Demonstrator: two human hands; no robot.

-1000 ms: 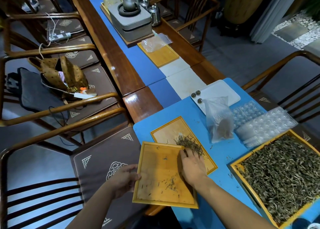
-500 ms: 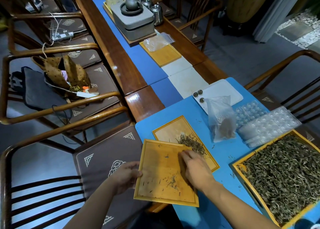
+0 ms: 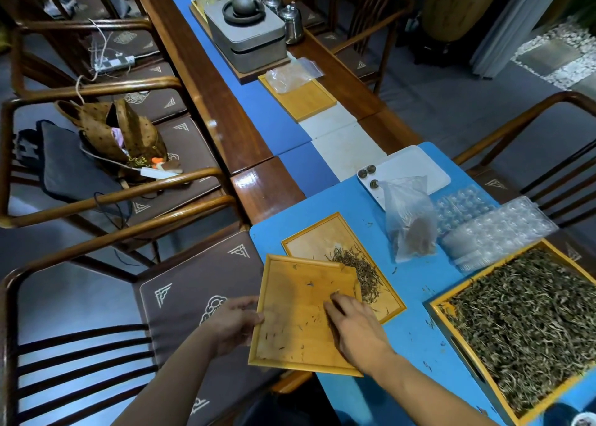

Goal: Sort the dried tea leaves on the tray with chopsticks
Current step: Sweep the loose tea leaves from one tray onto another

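Three bamboo trays sit on the blue counter [image 3: 348, 199]. Near tray [image 3: 290, 338]: flat, rectangular, raised rim, only scattered thin leaf bits on its pale wood; it overhangs the counter's near-left edge and its far corner overlaps the second tray [image 3: 319, 241]. Second tray carries a small heap of wiry dried leaves [image 3: 358, 269] along its right half. Third tray [image 3: 445, 306], larger and deeper, far right, filled edge to edge with tangled grey-green tea [image 3: 529, 325].

Left hand [image 3: 233, 324] grips the near tray's left rim, thumb on top, fingers curled under. Right hand [image 3: 356, 327] lies on the tray surface, fingers loosely extended and close together, tips touching the wood near the right rim; holds nothing visible. Chopsticks not seen.

Beyond the second tray: crumpled clear plastic bag [image 3: 409, 219] standing upright with brown contents low inside, clear blister sheets [image 3: 496, 229] with round pockets beside it, and a white rounded plate [image 3: 416, 170] bearing three small dark balls [image 3: 369, 175].
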